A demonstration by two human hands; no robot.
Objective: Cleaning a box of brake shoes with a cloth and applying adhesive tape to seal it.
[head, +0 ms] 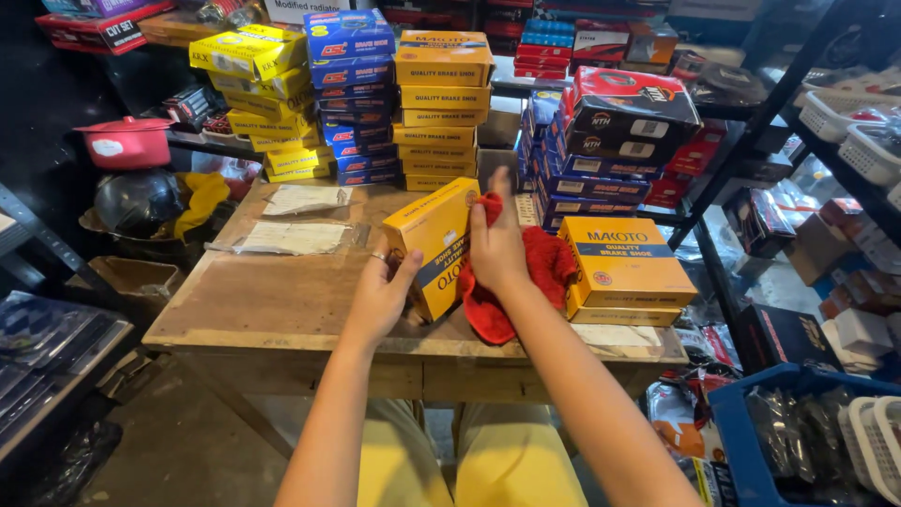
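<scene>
A yellow cardboard box with a blue stripe (434, 237) stands tilted on the wooden table (272, 300). My left hand (383, 293) grips its near left edge; a ring is on one finger. My right hand (496, 246) presses a red cloth (544, 268) against the box's right side. The cloth hangs down over the table to the right of the box.
Two more yellow boxes (624, 268) are stacked right of the cloth. Piles of yellow, blue and dark boxes (441, 103) line the table's back. Paper sheets (293, 237) lie at the left. A red pot (127, 141), dark shelving (751, 141) and a blue crate (751, 413) surround the table.
</scene>
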